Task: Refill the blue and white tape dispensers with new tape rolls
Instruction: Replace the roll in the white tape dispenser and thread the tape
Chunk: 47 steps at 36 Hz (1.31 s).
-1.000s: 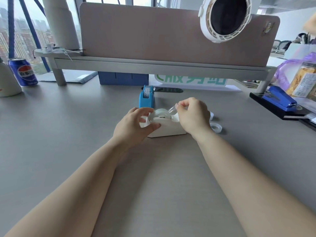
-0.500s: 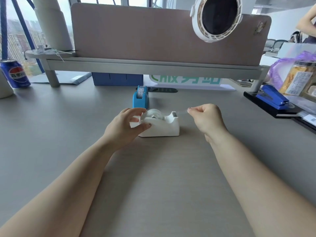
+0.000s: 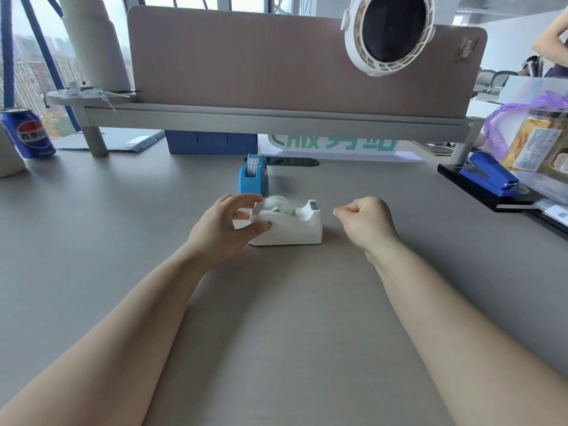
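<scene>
The white tape dispenser stands mid-desk with a clear tape roll seated in it and its cutter end pointing right. My left hand grips its left end, thumb on the near side and fingers curled over the back. To the right of the cutter and apart from it, my right hand is pinched shut, with a tiny clear bit of tape at the fingertips. Behind the white dispenser stands the blue tape dispenser, a roll visible in its slot.
A grey shelf riser with a pink divider spans the back, and a white fan hangs above. A blue cola can is far left. A blue stapler on black trays and a purple snack bag sit right.
My right hand pulled the tape end from above the roll, across the cutter, and now sits to the dispenser's right. My left hand kept its grip on the dispenser.
</scene>
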Tool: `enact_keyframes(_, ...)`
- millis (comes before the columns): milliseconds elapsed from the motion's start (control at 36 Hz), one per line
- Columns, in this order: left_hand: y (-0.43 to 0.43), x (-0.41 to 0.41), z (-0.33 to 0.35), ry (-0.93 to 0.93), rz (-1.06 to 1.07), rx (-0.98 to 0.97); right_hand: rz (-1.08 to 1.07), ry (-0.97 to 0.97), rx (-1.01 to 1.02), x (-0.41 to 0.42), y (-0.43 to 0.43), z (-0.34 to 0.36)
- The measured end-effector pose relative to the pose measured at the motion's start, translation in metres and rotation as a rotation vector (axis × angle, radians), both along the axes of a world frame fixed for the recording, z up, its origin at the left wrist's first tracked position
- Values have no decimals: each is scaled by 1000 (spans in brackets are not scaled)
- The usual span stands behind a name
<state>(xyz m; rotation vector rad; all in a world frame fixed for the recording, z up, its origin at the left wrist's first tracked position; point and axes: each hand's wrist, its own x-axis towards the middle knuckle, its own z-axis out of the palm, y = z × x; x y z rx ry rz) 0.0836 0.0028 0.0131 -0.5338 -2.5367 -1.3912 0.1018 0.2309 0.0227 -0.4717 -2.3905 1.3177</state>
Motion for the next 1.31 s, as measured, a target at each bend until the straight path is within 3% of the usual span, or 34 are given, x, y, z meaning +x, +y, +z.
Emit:
enact_keyframes(361,1,-1,0,-21,-2,7,83,-75,66,-7,-2,-12)
enact_keyframes(722,1,-3,-2,-31,0,6,98,45,82,-6,0,-15)
enact_keyframes(944,1,-5,-3,-33,0,19,342,125,-206,11,-9,-9)
enact_keyframes(1111,1,-5,-4,-37,16,29,469,64,-206,21,-24,-13)
enact_keyframes(1306,3,-2,-1,-72,28,78,466,47,-101,19,-30,-15)
